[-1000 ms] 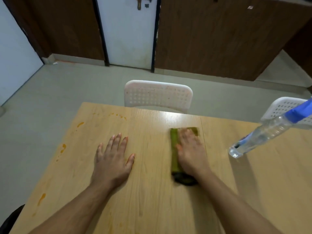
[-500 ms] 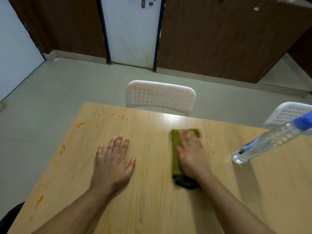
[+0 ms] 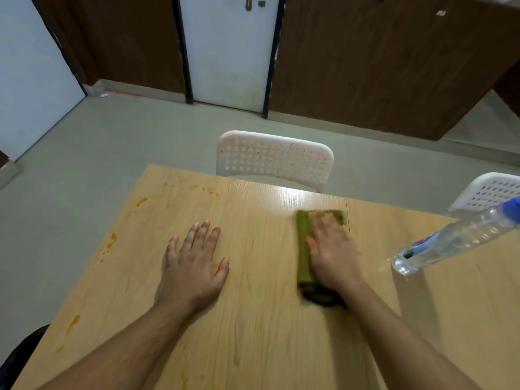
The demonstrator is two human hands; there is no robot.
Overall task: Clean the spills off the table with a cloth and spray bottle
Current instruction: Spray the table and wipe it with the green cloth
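A folded green cloth (image 3: 303, 249) lies on the light wooden table (image 3: 253, 333), right of its middle. My right hand (image 3: 330, 249) presses flat on the cloth with straight fingers and looks blurred. My left hand (image 3: 194, 263) rests flat on the bare wood, fingers spread. A clear spray bottle (image 3: 455, 240) with a blue top stands on the table at the right. Orange spills (image 3: 111, 242) dot the table's left edge, with more orange drops (image 3: 206, 190) near the far edge.
A white perforated chair (image 3: 274, 159) stands behind the table's far edge, and a second white chair (image 3: 489, 191) shows at the right. The table's left edge drops to a grey floor. A dark object (image 3: 17, 358) sits at the bottom left corner.
My right hand has stayed on the cloth at nearly the same spot, with slight blurred motion. My left hand has not moved. The view has tilted slightly.
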